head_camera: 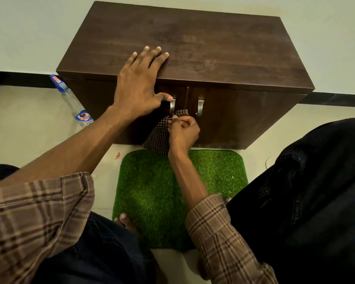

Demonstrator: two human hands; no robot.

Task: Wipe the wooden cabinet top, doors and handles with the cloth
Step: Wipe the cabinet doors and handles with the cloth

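A dark wooden cabinet [213,48] stands against the wall, its two doors shut. Each door carries a metal handle: the left handle [172,106] and the right handle [200,107]. My left hand [138,87] lies flat over the front edge of the top, fingers spread, thumb touching the upper end of the left handle. My right hand [182,132] is closed on a dark checked cloth [159,138], pressing it against the lower end of the left handle. The cloth hangs down in front of the left door.
A clear spray bottle [74,103] with a blue cap lies on the floor left of the cabinet. A green grass mat [152,191] lies in front of it, between my knees. A bare foot [125,221] rests on the mat's near edge.
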